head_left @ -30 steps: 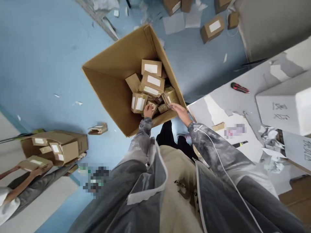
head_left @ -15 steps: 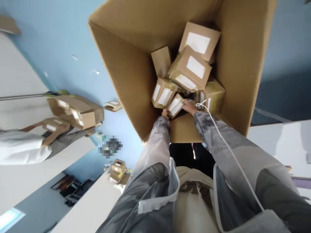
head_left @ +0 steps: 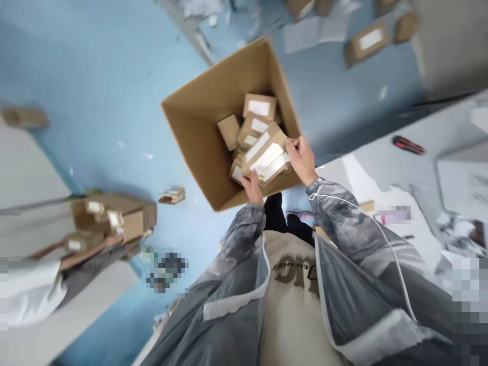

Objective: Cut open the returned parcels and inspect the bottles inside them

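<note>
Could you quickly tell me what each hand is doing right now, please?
Left hand: closed on the near end of the small labelled box.
Right hand: closed on the same box's far end.

No legible text: white labels [head_left: 267, 157] on small boxes blurred (sweatshirt print [head_left: 293, 269] likewise unreadable).

floor [head_left: 95, 76]: pale blue, strewn with paper scraps and small cardboard boxes at the far edge | white table [head_left: 381, 168]: stood to the right, littered with torn paper, a red-and-black cutter [head_left: 407, 145] lying on it | white surface [head_left: 26, 173]: ran along the left | light: soft, even daylight
</note>
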A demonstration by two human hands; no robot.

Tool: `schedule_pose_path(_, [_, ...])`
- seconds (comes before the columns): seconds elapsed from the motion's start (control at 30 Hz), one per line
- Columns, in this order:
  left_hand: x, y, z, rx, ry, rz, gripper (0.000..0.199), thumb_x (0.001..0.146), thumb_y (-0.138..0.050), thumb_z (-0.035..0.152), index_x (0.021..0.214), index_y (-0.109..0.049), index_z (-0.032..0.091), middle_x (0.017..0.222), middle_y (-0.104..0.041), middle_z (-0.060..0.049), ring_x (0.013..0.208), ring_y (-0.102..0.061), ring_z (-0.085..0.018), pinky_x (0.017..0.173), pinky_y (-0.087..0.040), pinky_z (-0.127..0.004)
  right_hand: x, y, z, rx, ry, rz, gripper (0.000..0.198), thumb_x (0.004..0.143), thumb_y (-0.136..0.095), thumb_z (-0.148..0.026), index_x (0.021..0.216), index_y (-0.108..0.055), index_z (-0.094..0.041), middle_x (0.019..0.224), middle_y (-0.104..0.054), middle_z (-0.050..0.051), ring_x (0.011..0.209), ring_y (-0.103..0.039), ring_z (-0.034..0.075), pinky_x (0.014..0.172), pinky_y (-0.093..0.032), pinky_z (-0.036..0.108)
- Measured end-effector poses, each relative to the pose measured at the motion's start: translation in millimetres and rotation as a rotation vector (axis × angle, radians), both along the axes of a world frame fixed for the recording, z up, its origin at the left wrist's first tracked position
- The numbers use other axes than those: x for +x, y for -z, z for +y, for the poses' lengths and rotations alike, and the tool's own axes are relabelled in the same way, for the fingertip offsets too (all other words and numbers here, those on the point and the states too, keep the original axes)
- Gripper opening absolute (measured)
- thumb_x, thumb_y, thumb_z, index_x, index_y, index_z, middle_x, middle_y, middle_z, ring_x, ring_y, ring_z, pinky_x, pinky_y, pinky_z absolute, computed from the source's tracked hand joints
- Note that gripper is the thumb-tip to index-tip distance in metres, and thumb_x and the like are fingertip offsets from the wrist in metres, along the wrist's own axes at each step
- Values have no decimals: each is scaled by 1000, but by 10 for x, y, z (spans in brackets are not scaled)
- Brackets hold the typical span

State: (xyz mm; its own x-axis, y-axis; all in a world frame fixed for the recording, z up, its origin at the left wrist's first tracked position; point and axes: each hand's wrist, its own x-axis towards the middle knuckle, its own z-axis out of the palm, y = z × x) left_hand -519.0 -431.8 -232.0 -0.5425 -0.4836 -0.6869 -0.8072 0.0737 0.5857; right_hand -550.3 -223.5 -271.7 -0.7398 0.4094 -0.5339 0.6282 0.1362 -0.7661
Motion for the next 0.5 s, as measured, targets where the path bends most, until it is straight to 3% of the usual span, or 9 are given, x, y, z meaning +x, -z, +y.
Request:
schedule_pose_path(0.13, [400, -824, 644, 77, 317, 322, 63, 120, -77, 76, 155, -63, 26, 160, -76, -15, 163, -71, -29, 141, -58, -39, 789, -1075, 693, 60, 225, 256, 82, 117, -51, -107, 148, -75, -34, 149, -86, 10, 150, -79, 38, 139, -62, 64])
schedule_pose_path(0.27, [1180, -1346, 1351, 210, 672, 459, 82, 120, -68, 82, 177, -56, 24, 175, -68, -20, 171, -66, -34, 147, -52, -44, 2160, -1804, 1269, 208, 432, 281, 94, 119, -41, -107, 163, -79, -34, 169, -82, 11, 168, -71, 39, 151, -52, 66])
schedule_pose_path(0.37, [1876, -1464, 1856, 286, 943, 442, 98, 119, -62, 88, 190, -49, 22, 193, -56, -21, 185, -53, -39, 155, -44, -48, 3385, -2095, 1604, 262, 622, 199, 98, 119, -35, -107, 171, -78, -35, 177, -78, 9, 178, -64, 39, 157, -46, 65])
schedule_pose_path(0.5, [2763, -1330, 2533, 366, 1354, 295, 94, 124, -50, 87, 197, -48, 28, 205, -46, -13, 197, -34, -37, 163, -28, -49, 4974, -2165, 1884, 295, 853, 54, 102, 117, -34, -111, 164, -82, -33, 169, -83, 10, 179, -63, 42, 157, -47, 64])
